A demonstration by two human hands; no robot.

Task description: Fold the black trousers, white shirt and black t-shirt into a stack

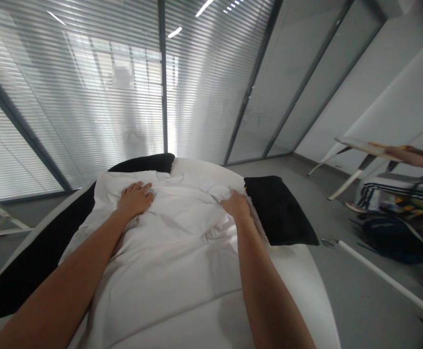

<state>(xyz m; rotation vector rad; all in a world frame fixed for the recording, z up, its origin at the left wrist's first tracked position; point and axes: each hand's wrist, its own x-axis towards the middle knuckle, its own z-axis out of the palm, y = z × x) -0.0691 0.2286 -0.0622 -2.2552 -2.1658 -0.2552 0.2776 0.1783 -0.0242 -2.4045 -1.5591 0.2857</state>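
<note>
The white duvet [175,252] lies bunched and creased across the middle of a round bed [295,276], covering most of its top. The left hand [135,199] rests on the duvet's far part, left of the bed's centre, its grip spread and the fingers pressed flat against the cloth. The right hand [236,204] sits on a raised fold nearer the bed's right side, with the fingers bent down into the fabric; whether that grip is pinching the cloth, I cannot tell. Just right of that hand, a black cushion [279,211] lies on the bed, touching the duvet's edge. A black rounded bolster [142,164] lies at the far edge of the bed, behind the duvet. The bed's left side shows a black band [40,257]. Off the bed's right side, a white rod [389,276] lies on the grey floor [342,300], near a dark bag [393,237]. Farther off that side, a co-worker's forearm [411,156] lies across a white board [360,148]. Slatted blinds [88,97] cover the glass wall beyond the bed.
</note>
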